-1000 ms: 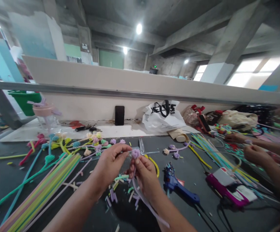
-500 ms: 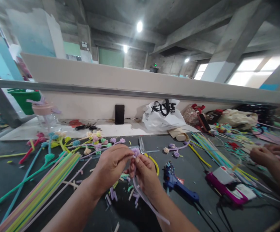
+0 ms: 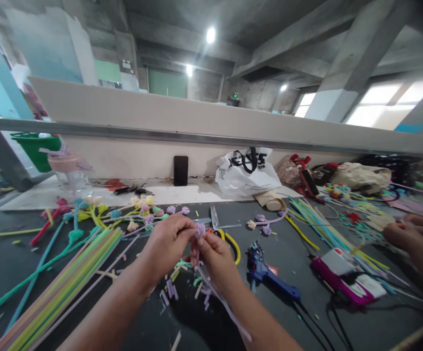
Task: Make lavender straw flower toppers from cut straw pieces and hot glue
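Observation:
My left hand [image 3: 167,243] and my right hand [image 3: 214,256] meet over the dark table, both pinching a purple straw flower [image 3: 200,229]. Its pale purple stem [image 3: 221,302] runs down past my right wrist. My left fingertips press on the curled head from the left, while my right fingers grip just under it. Short cut straw bits [image 3: 173,288] lie on the table below my hands. Scissors [image 3: 215,222] with a yellow handle lie just behind the flower.
A bundle of long coloured straws [image 3: 61,287] lies at left, with finished straw flowers [image 3: 142,212] behind it. A blue glue gun [image 3: 270,280] and a pink glue gun [image 3: 343,280] lie at right. Another person's hands [image 3: 412,234] work at far right. A white bag [image 3: 246,173] and black phone [image 3: 181,170] stand by the wall.
My hands with the flower have shifted slightly left and down in view. The other person's hands have moved further right.

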The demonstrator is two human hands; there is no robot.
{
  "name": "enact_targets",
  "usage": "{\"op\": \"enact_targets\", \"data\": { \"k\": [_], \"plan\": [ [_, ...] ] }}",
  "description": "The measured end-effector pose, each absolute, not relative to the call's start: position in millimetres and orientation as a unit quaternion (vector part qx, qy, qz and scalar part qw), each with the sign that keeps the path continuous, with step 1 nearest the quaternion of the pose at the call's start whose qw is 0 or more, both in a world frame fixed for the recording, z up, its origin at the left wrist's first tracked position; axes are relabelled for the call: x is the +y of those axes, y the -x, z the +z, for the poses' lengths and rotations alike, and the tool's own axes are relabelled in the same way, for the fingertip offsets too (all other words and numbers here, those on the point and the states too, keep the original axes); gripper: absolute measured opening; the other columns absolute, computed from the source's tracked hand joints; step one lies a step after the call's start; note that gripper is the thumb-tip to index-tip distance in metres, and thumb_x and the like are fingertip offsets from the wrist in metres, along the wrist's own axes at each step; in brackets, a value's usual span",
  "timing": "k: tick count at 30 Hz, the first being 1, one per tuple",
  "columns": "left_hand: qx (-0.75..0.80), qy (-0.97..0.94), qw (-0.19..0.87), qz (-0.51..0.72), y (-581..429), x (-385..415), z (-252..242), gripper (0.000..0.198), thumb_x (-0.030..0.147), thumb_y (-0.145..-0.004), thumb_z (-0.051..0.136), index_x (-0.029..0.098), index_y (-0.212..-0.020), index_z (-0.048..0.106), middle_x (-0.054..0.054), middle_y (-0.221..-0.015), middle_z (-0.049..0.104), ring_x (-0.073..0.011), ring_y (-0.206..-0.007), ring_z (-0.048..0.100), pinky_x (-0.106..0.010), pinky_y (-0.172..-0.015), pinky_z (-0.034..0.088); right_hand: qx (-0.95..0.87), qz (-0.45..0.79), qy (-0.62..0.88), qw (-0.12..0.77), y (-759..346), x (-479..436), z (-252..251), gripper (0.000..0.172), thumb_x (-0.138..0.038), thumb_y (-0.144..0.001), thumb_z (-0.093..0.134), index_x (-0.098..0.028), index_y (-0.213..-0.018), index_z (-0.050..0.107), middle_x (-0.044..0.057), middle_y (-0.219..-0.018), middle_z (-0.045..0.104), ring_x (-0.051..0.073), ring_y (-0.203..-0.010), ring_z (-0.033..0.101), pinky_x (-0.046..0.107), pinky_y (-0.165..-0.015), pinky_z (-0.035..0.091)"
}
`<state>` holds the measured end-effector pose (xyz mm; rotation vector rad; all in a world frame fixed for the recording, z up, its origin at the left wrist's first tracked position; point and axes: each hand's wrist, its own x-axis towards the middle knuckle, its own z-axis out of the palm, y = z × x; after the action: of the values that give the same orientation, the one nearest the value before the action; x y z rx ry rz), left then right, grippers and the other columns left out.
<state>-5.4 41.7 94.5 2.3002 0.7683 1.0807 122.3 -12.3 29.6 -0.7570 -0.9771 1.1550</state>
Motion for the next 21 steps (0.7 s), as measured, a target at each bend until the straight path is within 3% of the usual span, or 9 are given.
{"op": "enact_targets", "data": {
  "k": [21],
  "plan": [
    [0.31,-0.845,0.275,0.339,5,41,98,0.016,0.013,-0.077,0.051,0.017,-0.065,0.062,0.0,-0.069,0.061,-0.013,-0.067,0.054,-0.024,-0.062,0.038,-0.482,0.416,0.402,0.659,-122,-11,14,0.019,-0.034,-0.083,0.056,-0.017,-0.075,0.058,-0.008,-0.048,0.045,0.006,-0.042,0.041,0.026,-0.058,0.049]
  ]
}}
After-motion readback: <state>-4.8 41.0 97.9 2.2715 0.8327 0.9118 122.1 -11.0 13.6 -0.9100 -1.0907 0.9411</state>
